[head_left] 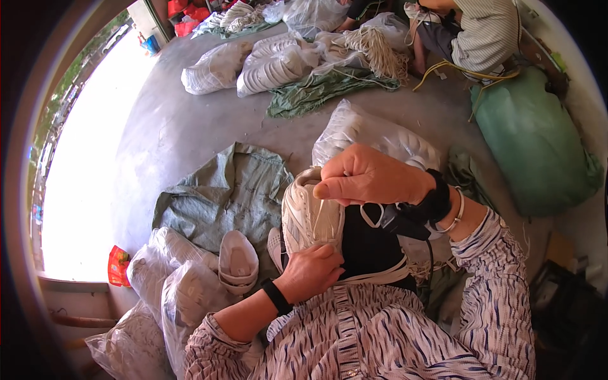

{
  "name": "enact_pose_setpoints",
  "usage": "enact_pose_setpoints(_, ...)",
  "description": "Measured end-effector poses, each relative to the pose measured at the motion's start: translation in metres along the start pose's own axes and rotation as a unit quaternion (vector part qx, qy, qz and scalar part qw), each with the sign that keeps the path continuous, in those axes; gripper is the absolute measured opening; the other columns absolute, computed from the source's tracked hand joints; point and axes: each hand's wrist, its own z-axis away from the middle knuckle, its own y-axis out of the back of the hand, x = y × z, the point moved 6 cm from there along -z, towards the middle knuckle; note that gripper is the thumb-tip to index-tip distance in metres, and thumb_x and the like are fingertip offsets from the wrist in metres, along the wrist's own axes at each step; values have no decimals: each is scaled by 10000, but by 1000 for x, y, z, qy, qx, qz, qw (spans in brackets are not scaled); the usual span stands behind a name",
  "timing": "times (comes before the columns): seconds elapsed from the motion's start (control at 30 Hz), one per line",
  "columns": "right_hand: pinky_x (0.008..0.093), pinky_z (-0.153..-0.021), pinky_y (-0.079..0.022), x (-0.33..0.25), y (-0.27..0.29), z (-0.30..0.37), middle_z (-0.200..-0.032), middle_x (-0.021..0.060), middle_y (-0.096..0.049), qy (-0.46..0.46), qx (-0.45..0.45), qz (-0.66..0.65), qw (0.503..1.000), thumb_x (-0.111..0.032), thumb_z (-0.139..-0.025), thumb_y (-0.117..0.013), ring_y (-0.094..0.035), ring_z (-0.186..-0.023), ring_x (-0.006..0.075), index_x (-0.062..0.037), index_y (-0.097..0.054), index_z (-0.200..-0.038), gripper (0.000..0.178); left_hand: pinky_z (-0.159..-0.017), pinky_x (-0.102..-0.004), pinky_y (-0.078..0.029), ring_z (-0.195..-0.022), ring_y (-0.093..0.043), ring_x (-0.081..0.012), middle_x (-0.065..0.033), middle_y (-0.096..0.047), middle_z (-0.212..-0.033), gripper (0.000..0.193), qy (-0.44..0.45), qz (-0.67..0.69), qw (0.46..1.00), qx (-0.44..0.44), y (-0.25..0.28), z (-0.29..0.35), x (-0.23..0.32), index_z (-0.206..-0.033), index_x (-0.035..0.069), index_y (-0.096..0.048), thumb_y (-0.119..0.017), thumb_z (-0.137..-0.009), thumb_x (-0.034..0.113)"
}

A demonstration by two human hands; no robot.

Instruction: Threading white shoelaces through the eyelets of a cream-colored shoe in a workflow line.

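Both grips clenched: left hand (311, 271) steadies white shoe (310, 215), right hand (367, 177) pinches lace (324, 212).

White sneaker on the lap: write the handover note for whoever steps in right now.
Left hand: grips the lower part of the white sneaker, steadying it on the lap.
Right hand: fist closed, pinching a pale shoelace pulled up from the sneaker's top.
Nearby: another white shoe on clear plastic bags at the left; green woven sack on the concrete floor.
Done: laces run partway up the front.
Left: the lace in hand is not yet let go; whether it is tied cannot be told.
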Motion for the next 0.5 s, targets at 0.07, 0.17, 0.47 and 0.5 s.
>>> enact_pose_setpoints(0.07, 212, -470, -326, -12, 13, 10, -574, -31, -504, -29, -49, 133, 990, -197, -855, -648, -421, -542, 27, -31, -576, -671, 258, -604, -311, -488, -707, -586, -204, -65, -545, -794, 112, 55, 104, 990, 79, 8, 13, -14, -865, 68, -633, -669, -785, 137)
enact_pose_setpoints(0.17, 214, -500, -346, -17, 17, 22, -613, -25, -523, 0, -52, 164, 985, -147, -818, -676, -429, -571, 29, -13, -589, -723, 186, -561, -243, -454, -601, -552, -107, -47, -570, -732, 125, 205, 201, 914, 287, 39, 25, -45, -928, 41, -671, -656, -803, 36)
enact_pose_setpoints(0.47, 377, -584, -445, -55, -10, 27, -738, 120, -584, 223, 76, 285, 929, -212, -750, -709, -582, -640, 309, -41, -554, -771, 232, -596, -378, -478, -649, -600, -296, -101, -621, -725, 253, 68, -14, 998, 1, 39, -37, -37, -810, 72, -646, -663, -802, 324)
enact_pose_setpoints(0.5, 377, -584, -445, -51, -9, 30, -738, 120, -584, 220, 80, 283, 930, -212, -750, -709, -582, -640, 309, -41, -554, -771, 232, -587, -368, -475, -644, -602, -295, -109, -620, -708, 224, 53, -28, 997, 50, 40, -39, -33, -820, 71, -651, -650, -814, 295)
